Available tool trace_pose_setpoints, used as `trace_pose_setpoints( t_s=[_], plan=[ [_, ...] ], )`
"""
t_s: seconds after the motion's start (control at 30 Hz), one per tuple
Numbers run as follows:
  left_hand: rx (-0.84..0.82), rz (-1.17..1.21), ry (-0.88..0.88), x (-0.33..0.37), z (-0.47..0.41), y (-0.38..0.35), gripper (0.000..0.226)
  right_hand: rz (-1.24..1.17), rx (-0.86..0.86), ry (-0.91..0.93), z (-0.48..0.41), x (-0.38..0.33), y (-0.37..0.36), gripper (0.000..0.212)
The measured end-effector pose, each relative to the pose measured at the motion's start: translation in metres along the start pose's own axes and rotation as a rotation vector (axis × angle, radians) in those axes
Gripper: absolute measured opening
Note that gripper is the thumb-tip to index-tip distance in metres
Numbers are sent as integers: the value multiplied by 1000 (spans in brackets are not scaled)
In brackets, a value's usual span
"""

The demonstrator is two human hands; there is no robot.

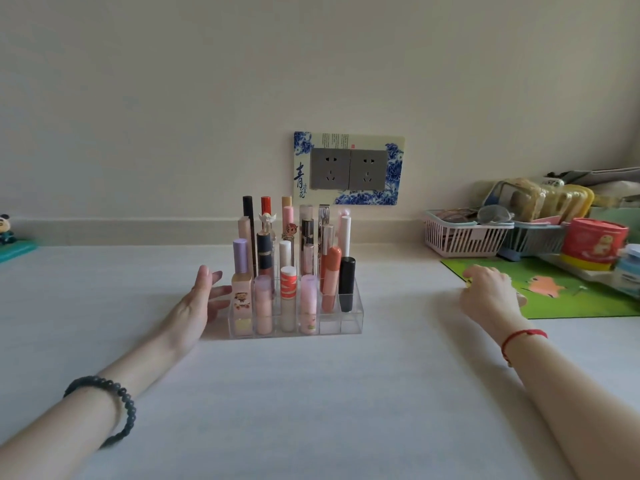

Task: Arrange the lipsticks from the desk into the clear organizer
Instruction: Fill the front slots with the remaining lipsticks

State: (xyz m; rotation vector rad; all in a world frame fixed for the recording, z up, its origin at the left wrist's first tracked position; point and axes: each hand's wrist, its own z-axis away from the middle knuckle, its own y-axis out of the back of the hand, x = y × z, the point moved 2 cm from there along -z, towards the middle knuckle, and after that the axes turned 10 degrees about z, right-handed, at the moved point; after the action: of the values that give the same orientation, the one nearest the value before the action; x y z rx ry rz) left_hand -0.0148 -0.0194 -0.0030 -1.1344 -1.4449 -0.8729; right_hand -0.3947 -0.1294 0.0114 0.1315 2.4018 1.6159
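Clear plastic organizer: head view; stands on the white desk near its middle, in front of the wall socket plate.
Lipsticks: all upright in the organizer's compartments, the taller ones toward the back; none lies loose on the desk surface that shows.
Front row: a lilac-capped tube with a bear print at the left end, then a pink one, an orange-striped one and another pink one; the two compartments at the right end hold nothing.
Second row, right: an orange tube and a black tube side by side.
Left hand: fingers straight and relaxed, gripping nothing, fingertips at the organizer's left wall; contact cannot be told.
Right hand: well apart from the organizer, palm down at the near-left corner of the green mat, fingers bent downward; whether they pinch anything cannot be told.
Wrists: black bead bracelet on the left, red string on the right.
Right edge: pink basket, blue basket and red tub behind the mat.
Left edge: small panda figure.
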Motion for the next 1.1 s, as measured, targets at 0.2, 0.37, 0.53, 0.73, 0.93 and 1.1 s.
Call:
trace_pose_setpoints(
  t_s=[0.2, 0.37, 0.53, 0.73, 0.93, 1.1],
  plan=[
    [-4, 1, 10, 0, 2, -3, 62, -33, -2, -49, -7, 11, -12, 34],
    [-17, 0, 17, 1, 3, -4, 62, -566, 227, -1, 6, -10, 22, 43],
    [-31, -25, 18, 2, 3, -3, 65, -1354, 171, 354, 59, -66, 79, 43],
    [-92, -62, 29, 4, 8, -1, 78, -1220, 90, 573, 107, -114, 73, 42],
    [-169, -137, 19, 6, 10, 2, 98, -1143, 70, 553, 109, -123, 53, 41],
    [-208, -164, 3, 7, 11, 2, 95, -1104, 51, 553, 110, -130, 45, 38]
  ],
)
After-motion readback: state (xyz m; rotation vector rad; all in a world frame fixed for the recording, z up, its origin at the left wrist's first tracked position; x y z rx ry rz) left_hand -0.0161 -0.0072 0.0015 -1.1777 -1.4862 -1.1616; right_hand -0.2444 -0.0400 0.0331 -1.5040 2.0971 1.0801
